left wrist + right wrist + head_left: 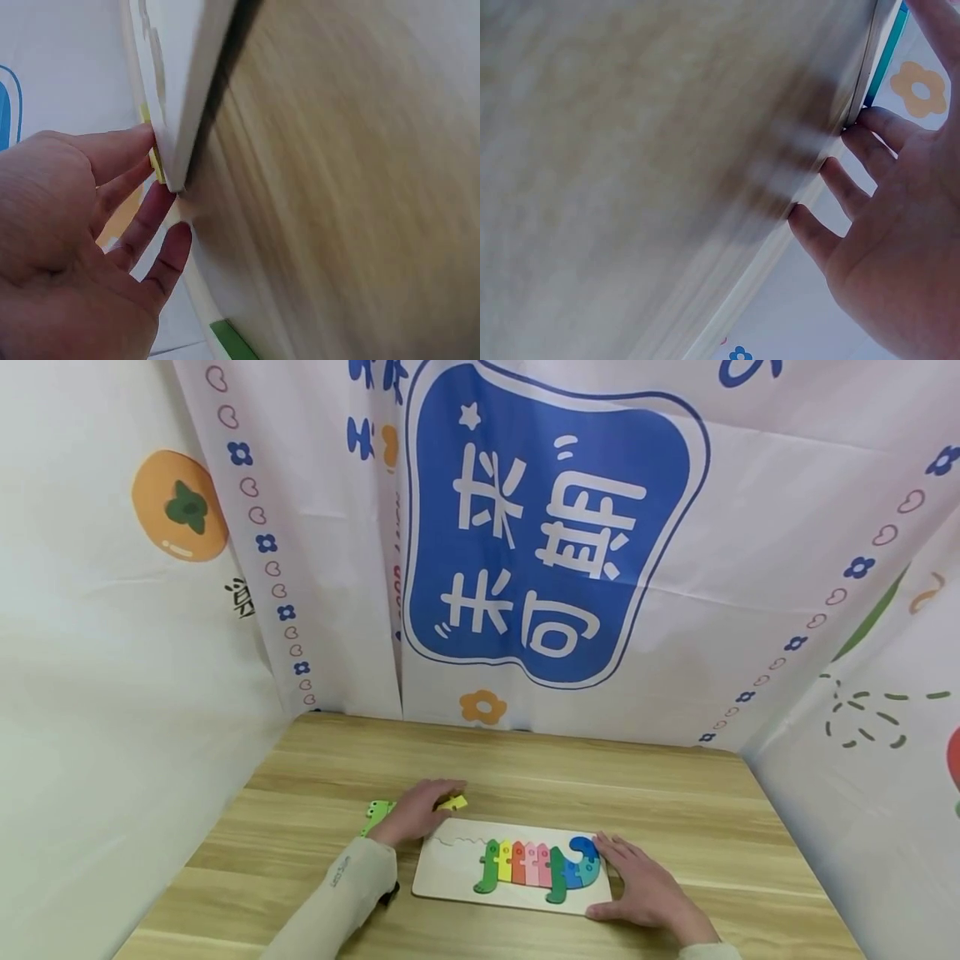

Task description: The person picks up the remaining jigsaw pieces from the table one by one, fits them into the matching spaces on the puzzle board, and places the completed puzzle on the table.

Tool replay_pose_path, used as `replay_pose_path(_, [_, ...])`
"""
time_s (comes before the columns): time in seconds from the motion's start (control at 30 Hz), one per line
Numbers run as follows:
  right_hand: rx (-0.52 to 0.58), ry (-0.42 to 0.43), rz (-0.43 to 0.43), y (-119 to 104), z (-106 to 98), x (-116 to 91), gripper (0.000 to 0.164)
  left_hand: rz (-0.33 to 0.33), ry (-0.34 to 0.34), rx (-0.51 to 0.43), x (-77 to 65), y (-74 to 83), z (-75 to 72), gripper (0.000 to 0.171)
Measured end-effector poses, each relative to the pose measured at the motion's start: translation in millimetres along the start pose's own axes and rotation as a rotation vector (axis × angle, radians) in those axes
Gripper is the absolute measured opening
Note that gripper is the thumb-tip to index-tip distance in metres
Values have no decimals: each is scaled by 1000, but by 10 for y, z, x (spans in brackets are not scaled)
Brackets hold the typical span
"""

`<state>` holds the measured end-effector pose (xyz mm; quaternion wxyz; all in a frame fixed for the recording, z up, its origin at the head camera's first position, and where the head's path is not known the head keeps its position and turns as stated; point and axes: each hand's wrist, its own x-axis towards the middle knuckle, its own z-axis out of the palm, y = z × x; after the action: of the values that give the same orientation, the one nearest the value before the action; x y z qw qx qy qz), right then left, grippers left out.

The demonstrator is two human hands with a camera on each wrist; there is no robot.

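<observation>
A pale wooden puzzle board (pixel 446 872) lies on the table, its right part filled with coloured crocodile pieces: green legs, yellow, orange and pink body strips, and a blue curled tail. The left part shows bare wood with a wavy outline. At the board's far left corner, my left hand (pixel 418 812) pinches a yellow puzzle piece (pixel 156 161) between thumb and fingers. Over at the right end, my right hand (pixel 641 889) spreads along the short edge, with the thumb by the near corner and fingertips by the tail. Its fingers are fairly straight.
A light green crocodile-head piece (pixel 375 816) lies left of the board, partly behind my left wrist. The wooden table (pixel 525 752) meets printed white curtains (pixel 337 635) at its back and sides. A small dark object (pixel 389 893) shows beside my left sleeve.
</observation>
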<state>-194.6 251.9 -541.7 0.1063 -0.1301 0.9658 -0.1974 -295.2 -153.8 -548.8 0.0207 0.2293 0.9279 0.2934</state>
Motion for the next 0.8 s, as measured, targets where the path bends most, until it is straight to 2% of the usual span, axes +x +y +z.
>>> replay_pose_path(0.2, [-9,4,-4,11,6,8,116,-84,67,-19,7,-65,-33,55])
replay_pose_path(0.3, [-11,2,-10,16,15,14,115,-91,41,-58,-8,-92,-77,64])
replay_pose_path(0.43, [-4,0,-7,19,15,14,115,-65,16,-77,-15,-111,-113,75])
replay_pose_path(0.63, [-2,-3,-8,13,32,26,116,-80,50,-28,-20,-86,-101,64])
replay_pose_path(0.8, [-9,1,-2,19,28,17,116,-80,52,16,-16,-22,-88,56])
